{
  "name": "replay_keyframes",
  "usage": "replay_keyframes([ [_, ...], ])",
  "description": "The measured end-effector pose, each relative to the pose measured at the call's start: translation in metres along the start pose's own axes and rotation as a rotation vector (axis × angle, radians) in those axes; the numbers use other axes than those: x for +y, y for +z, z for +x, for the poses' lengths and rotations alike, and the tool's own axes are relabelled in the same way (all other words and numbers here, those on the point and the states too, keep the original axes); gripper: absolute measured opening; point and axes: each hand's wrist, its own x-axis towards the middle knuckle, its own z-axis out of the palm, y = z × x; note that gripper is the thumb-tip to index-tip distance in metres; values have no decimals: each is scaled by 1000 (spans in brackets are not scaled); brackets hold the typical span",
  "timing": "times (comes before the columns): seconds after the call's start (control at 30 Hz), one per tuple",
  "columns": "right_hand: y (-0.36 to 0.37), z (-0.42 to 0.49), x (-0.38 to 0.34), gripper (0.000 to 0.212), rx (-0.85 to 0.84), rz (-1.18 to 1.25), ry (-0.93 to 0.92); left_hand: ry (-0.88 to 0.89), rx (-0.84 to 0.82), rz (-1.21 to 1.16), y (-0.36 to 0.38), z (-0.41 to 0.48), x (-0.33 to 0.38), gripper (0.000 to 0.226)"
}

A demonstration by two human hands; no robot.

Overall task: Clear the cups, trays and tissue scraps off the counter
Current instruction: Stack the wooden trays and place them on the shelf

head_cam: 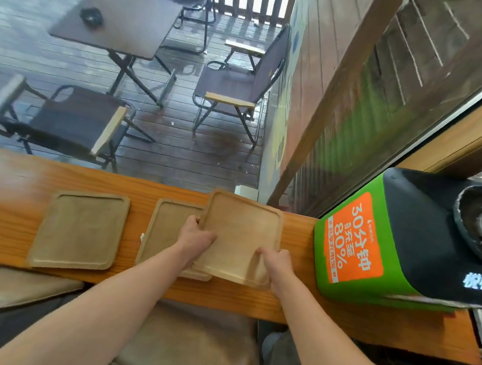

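From the head view, both hands clamp one wooden tray: the left hand [197, 237] pinches its left edge, the right hand [274, 261] its near right corner. That top tray [243, 233] overlaps a second tray [165, 227] on the counter [8, 186], just left of the green charger box [355, 246]. A third tray [81, 230] lies further left of the box. No cups or tissue scraps show clearly. Stacking looks to be in hand; next, square the two and gather the third.

One head-worn wide-angle view looks steeply down, close over the counter [5, 209], facing the deck chairs [232, 91] beyond its far edge.
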Motion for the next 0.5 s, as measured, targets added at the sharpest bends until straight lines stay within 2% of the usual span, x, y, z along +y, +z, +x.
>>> replay_keyframes([
  [0.33, 75, -26, -32, 61, -118, -120, -51, -31, 171, -61, -83, 4, -25, 46],
  [0.5, 89, -26, -32, 64, -174, -112, -48, -56, 163, -96, -94, 7, -32, 44],
])
